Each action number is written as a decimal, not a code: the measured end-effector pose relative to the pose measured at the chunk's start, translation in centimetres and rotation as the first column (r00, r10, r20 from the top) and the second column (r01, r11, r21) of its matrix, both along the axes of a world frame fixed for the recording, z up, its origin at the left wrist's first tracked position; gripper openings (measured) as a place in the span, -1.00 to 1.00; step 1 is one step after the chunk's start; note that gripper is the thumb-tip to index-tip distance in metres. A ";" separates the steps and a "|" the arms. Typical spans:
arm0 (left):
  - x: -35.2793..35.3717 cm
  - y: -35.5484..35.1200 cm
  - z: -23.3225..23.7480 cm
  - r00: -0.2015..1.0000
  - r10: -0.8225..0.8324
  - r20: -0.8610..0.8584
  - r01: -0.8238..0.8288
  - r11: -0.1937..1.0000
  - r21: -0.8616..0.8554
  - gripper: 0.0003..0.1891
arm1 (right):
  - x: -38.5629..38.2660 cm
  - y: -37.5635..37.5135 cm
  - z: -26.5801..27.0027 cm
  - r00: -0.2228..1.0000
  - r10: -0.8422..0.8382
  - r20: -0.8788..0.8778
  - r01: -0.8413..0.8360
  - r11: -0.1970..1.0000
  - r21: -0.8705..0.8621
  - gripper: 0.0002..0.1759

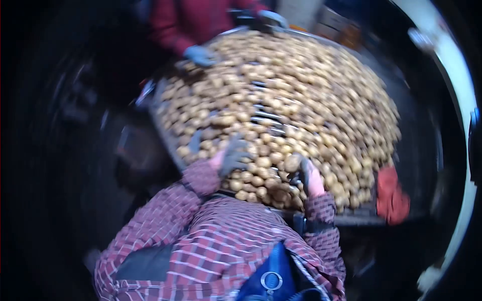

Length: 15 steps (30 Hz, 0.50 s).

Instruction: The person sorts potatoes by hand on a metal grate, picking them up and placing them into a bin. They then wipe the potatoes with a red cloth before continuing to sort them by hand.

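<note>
Heaps of round, yellow-brown potatoes (321, 100) cover a wide sorting table, right up to the edge before my body. My left hand (235, 156), in a dark grey glove, rests over the near potatoes with its fingers apart. Right of it, my gloved right hand (304, 171) grips a larger potato (292, 163) at its fingertips. Several darker, brownish potatoes (278, 192) lie between my hands near the table edge. Motion blur hides the finer detail of fingers and potatoes.
Across the table stands a co-worker (201, 20) in a red top, with one blue-gloved hand (200, 55) at the potatoes. A red cloth (391, 195) hangs over the table's right corner. Metal slats (266, 118) show between potatoes mid-table. Boxes (336, 25) stand behind.
</note>
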<state>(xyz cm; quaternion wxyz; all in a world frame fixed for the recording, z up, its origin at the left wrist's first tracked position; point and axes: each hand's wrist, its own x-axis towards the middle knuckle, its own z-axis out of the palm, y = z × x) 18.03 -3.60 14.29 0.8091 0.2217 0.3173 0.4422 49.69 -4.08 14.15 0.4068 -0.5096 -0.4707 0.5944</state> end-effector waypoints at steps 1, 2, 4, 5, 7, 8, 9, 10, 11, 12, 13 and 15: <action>0.8 -0.5 1.4 0.988 -0.154 0.021 0.150 0.981 0.126 -0.43 | -3.2 -0.1 2.8 0.987 0.162 -0.024 -0.163 0.985 -0.065 -0.52; 0.8 -0.9 1.6 0.959 -0.138 0.246 0.143 0.990 -0.003 -0.47 | -5.5 -0.4 6.8 0.952 0.302 -0.052 -0.307 0.943 -0.131 -0.51; -1.9 -2.3 1.9 0.990 -0.066 0.122 0.059 0.996 0.064 -0.49 | -6.1 0.0 5.8 0.906 0.277 0.321 -0.313 0.947 0.065 -0.54; -3.3 -2.9 2.1 0.998 -0.026 0.057 0.020 0.995 0.098 -0.49 | -5.0 0.3 4.4 0.929 0.261 0.262 -0.260 0.965 -0.039 -0.56; -6.7 -4.0 3.7 0.956 0.251 0.154 -0.237 0.966 -0.100 -0.70 | -2.4 0.5 2.9 0.936 0.196 0.292 -0.171 0.979 -0.111 -0.59; -8.1 -4.3 1.2 0.908 0.419 0.021 -0.416 0.905 -0.084 -0.60 | -1.3 0.4 2.5 0.916 0.157 0.370 -0.141 0.988 -0.070 -0.61; -10.2 -5.2 1.4 0.854 0.521 -0.020 -0.512 0.832 -0.212 -0.60 | -0.5 0.1 2.3 0.940 0.125 0.317 -0.105 0.991 -0.081 -0.63; -12.9 -5.9 -0.5 0.753 0.641 0.145 -0.594 0.758 -0.269 -0.63 | 0.3 -0.3 2.2 0.960 0.087 0.265 -0.063 0.993 -0.097 -0.64; -15.7 -6.4 -3.5 0.677 0.702 0.221 -0.663 0.712 -0.229 -0.69 | 1.4 -0.7 1.6 0.984 0.030 0.175 0.002 0.983 -0.184 -0.64; -20.4 -7.0 -7.6 0.473 0.749 0.465 -0.683 0.645 -0.344 -0.67 | 1.5 -1.2 2.0 0.984 0.018 0.177 0.014 0.984 -0.180 -0.63; -23.4 -7.4 -7.1 0.394 0.834 0.387 -0.760 0.532 -0.373 -0.51 | 1.9 -1.5 2.1 0.975 0.034 0.219 0.012 0.978 -0.207 -0.62; -29.4 -8.0 -6.0 0.222 0.954 0.199 -0.879 0.285 -0.382 -0.18 | 3.2 -2.1 1.4 0.964 0.027 0.266 0.028 0.979 -0.201 -0.62</action>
